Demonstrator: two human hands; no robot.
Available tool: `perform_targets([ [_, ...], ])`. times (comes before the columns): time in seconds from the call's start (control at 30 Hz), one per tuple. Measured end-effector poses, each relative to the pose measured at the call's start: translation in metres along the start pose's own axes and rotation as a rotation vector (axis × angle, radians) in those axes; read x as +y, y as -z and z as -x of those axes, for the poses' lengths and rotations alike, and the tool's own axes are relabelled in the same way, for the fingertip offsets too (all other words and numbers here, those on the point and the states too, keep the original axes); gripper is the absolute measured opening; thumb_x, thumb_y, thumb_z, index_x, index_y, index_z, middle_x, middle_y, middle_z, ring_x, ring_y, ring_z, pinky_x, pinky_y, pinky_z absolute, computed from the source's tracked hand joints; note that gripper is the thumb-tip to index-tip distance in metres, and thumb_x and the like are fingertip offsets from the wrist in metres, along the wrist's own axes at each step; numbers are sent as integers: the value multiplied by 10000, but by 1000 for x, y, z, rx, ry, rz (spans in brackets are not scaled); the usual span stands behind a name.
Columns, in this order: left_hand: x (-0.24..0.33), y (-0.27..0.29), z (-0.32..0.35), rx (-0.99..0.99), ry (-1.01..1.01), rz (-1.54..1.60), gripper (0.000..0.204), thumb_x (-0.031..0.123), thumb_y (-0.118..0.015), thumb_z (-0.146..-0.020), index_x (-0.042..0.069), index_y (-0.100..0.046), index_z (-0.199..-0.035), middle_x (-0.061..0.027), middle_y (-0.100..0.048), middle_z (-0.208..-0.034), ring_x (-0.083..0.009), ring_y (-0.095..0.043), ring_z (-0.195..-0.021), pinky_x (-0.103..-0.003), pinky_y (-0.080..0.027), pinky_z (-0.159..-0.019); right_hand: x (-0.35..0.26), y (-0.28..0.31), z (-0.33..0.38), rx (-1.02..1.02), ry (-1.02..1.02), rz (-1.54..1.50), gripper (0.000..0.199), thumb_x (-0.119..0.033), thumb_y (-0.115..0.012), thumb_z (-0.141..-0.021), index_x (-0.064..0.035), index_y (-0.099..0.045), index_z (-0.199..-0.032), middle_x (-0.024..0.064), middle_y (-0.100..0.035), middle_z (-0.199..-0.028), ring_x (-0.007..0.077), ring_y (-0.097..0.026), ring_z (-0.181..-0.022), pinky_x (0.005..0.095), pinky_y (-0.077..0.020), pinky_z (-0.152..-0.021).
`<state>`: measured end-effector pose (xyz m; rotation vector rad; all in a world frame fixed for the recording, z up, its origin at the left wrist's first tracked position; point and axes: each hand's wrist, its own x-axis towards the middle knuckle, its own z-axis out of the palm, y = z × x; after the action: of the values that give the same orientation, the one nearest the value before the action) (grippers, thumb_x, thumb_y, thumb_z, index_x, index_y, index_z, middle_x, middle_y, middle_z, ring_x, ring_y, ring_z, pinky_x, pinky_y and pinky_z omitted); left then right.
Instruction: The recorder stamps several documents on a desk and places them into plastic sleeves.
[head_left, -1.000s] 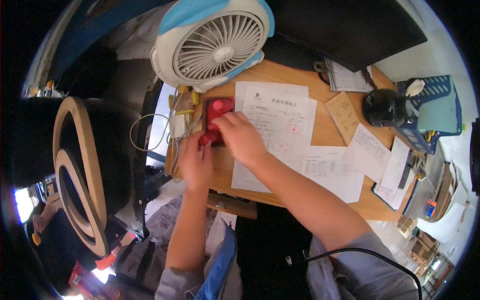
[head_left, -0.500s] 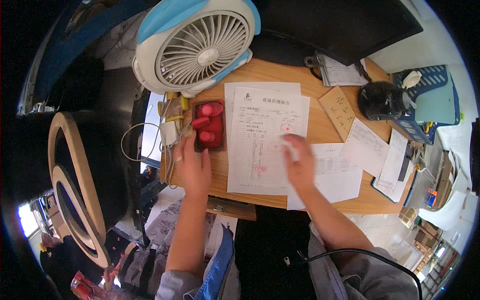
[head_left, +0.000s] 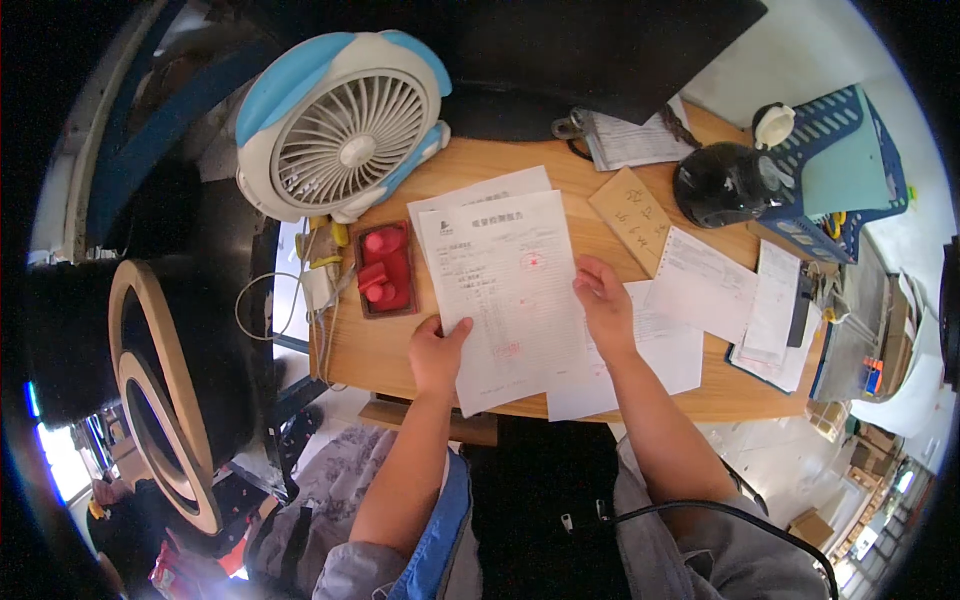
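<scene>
A printed sheet with red stamp marks (head_left: 500, 300) lies tilted on the desk in front of me. My left hand (head_left: 438, 355) grips its lower left edge, thumb on top and fingers mostly hidden. Beside the right edge is my right hand (head_left: 606, 305), its fingers loosely curled and apart; whether they touch the paper is hard to see. Another white sheet (head_left: 520, 182) shows behind the top of the stamped one. To the left sits an open red ink-pad box (head_left: 400, 265) with red stamps (head_left: 377, 284) resting in it.
A blue-and-white fan (head_left: 357, 150) stands at the back left. On the right are a brown envelope (head_left: 632, 220), loose papers (head_left: 703, 285), a dark jar (head_left: 722, 185) and a blue basket (head_left: 860, 180). Cables (head_left: 322, 340) hang by the left desk edge.
My left hand has moved from the ink-pad box to the stamped sheet and taken its edge. The sheet has turned counterclockwise. My right hand has moved off its face to the right edge.
</scene>
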<state>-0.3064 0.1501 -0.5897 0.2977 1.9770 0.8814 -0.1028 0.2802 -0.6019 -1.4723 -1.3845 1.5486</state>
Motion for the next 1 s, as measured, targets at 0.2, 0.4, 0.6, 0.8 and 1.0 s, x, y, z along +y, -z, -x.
perform_targets([
  [0.2,41,4,41,251,-504,-246,342,183,-648,-859,-25,-562,-1116,-169,-669,-948,-282,-651,-816,-372,-495,-723,17,27,2,-63,-22,-112,448,-94,-617,-871,-9,-455,-1280,97,-540,-1185,180,-532,-1083,288,-432,-931],
  [0.4,27,42,68,-140,-11,643,262,100,-630,-873,-49,-590,-1084,-138,-661,-1019,-229,-658,-861,-334,-534,-793,-16,21,43,-360,-372,-383,691,-242,-682,-847,0,-324,-1387,159,-510,-1248,221,-528,-1109,304,-415,-960],
  [0.6,-4,20,60,-384,303,614,312,53,-611,-861,-67,-538,-1139,-167,-633,-1080,-253,-646,-922,-386,-531,-841,5,50,63,-278,-408,-252,670,-55,-686,-770,-47,-340,-1345,158,-479,-1148,245,-568,-941,357,-504,-809],
  [0.8,-29,2,49,-291,193,482,272,-20,-629,-825,-70,-581,-1088,-159,-650,-1033,-244,-652,-878,-341,-536,-800,-6,61,96,-115,-410,-167,698,-72,-690,-789,-2,-279,-1350,195,-482,-1176,240,-589,-900,332,-521,-735],
  [1.0,-17,-1,65,-313,273,514,227,-2,-628,-840,-66,-600,-1056,-142,-661,-997,-214,-648,-865,-320,-534,-781,29,69,94,-210,-779,-340,385,-94,-670,-841,107,-500,-1122,143,-618,-983,183,-595,-904,319,-519,-703],
])
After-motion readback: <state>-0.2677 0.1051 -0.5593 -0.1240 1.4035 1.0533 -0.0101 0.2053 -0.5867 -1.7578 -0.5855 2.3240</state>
